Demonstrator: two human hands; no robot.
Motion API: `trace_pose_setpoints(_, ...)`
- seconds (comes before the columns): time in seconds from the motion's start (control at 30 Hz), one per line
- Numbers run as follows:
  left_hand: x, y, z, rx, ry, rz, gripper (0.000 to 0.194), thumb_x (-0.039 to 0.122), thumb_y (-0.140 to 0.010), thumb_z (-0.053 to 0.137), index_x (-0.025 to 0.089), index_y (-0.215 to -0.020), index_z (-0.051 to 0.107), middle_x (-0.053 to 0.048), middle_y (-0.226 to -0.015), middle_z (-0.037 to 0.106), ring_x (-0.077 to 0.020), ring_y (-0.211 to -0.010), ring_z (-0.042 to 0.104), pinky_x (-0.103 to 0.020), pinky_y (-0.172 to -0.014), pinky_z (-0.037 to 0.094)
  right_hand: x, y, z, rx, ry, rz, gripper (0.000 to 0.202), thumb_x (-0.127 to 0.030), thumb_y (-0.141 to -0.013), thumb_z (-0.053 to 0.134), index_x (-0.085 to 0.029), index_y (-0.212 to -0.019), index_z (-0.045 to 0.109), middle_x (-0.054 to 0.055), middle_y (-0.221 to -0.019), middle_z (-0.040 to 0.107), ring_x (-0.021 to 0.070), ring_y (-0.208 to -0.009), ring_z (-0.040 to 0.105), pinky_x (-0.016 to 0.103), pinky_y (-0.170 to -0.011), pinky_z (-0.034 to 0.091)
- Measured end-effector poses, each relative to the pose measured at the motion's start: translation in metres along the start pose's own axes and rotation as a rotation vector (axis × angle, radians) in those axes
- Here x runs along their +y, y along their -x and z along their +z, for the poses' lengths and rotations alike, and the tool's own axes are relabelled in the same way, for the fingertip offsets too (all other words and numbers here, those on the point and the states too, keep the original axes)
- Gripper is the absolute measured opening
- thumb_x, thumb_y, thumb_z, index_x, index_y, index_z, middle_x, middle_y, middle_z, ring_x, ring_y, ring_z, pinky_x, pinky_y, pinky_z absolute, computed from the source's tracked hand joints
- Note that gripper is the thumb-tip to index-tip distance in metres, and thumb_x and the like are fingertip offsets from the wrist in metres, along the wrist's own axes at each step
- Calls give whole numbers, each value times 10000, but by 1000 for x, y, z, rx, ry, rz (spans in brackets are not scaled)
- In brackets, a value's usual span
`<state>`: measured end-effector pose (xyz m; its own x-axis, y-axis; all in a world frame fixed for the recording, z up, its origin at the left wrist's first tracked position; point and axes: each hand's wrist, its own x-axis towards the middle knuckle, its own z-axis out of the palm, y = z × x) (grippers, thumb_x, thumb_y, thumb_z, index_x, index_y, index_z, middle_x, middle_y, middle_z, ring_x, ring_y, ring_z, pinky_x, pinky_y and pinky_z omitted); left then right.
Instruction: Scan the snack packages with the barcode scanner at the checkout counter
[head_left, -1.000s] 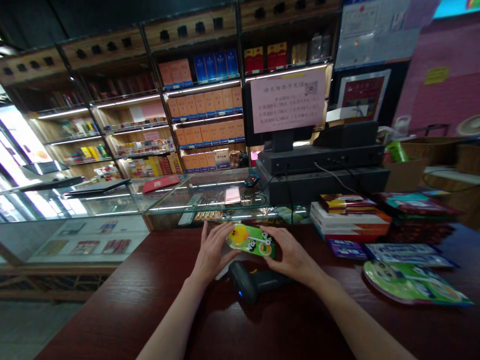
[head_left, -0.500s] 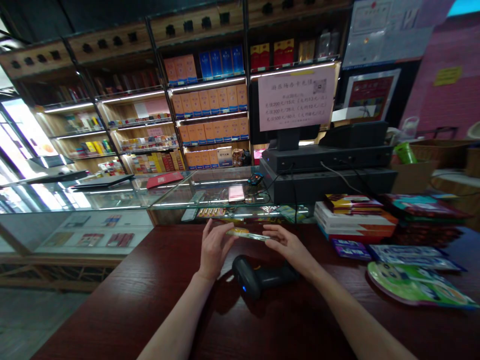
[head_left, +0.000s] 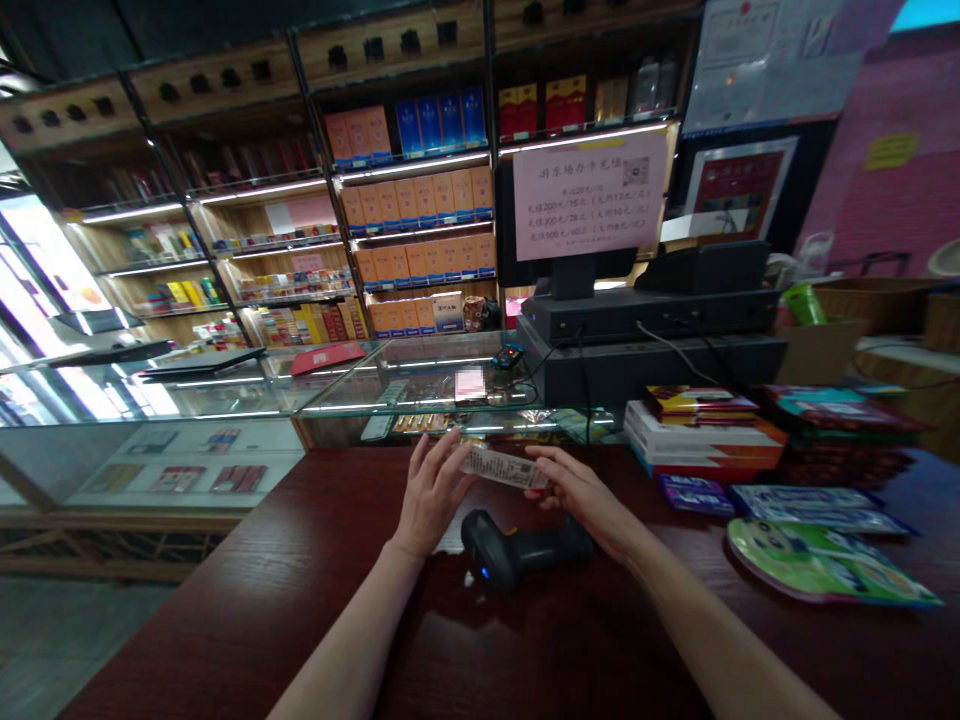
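Note:
A small, narrow printed packet (head_left: 501, 466) is held up above the dark red wooden counter (head_left: 247, 580). It shows a pale face covered with small print, too small to read. The fingers of my left hand (head_left: 431, 497) close on its left end. At the opposite end, my right hand (head_left: 585, 497) pinches it between thumb and fingers. Just below the packet lies a black handheld barcode scanner (head_left: 525, 553) with a blue light on its head; neither hand grips it. A little white scrap (head_left: 469, 578) lies beside the scanner's head.
At right are stacked boxes (head_left: 701, 440), purple packets (head_left: 696, 495), blue-white packets (head_left: 821, 508) and a green panda-print bag (head_left: 825, 565). Behind stand a cash register (head_left: 652, 360) with a paper sign (head_left: 589, 197) and a glass display case (head_left: 360, 395). Stocked shelves (head_left: 420, 225) line the wall.
The packet has been tilted in my hands, turning from a thin edge-on view to its pale printed face. Both hands still hold its ends. The scanner stays on the counter.

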<state>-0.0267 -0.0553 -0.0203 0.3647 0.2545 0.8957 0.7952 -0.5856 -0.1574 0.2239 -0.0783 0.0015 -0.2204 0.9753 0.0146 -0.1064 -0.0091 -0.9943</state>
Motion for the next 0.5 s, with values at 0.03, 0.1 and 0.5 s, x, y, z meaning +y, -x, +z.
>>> trace_pose_setpoints(0.03, 0, 0, 0, -5, -5, 4, 562, 235, -905, 664, 234, -1413, 425, -137, -1367, 612, -220, -1300, 574, -499, -1189, 362, -1, 1, 0, 2, -14, 16, 432, -490, -876, 629, -243, -1229, 607, 57, -1089, 679, 170, -842, 698, 235, -620, 494)
trace_pose_setpoints(0.1, 1, 0, -1, -38, -3, 15, 556, 256, -908, 661, 237, -1412, 427, -134, -1362, 612, -219, -1291, 579, -507, -1202, 341, -5, 2, 1, 14, -26, 41, 405, -479, -883, 621, -246, -1214, 614, 58, -1110, 669, 158, -810, 700, 220, -585, 481)
trace_pose_setpoints(0.5, 1, 0, -3, -114, 15, 35, 542, 257, -923, 636, 223, -1420, 425, -138, -1392, 591, -216, -1330, 540, -498, -1227, 279, 0, 1, -2, 6, -5, 44, 402, -522, -923, 543, -236, -1198, 610, 64, -1100, 699, 145, -769, 694, 214, -571, 471)
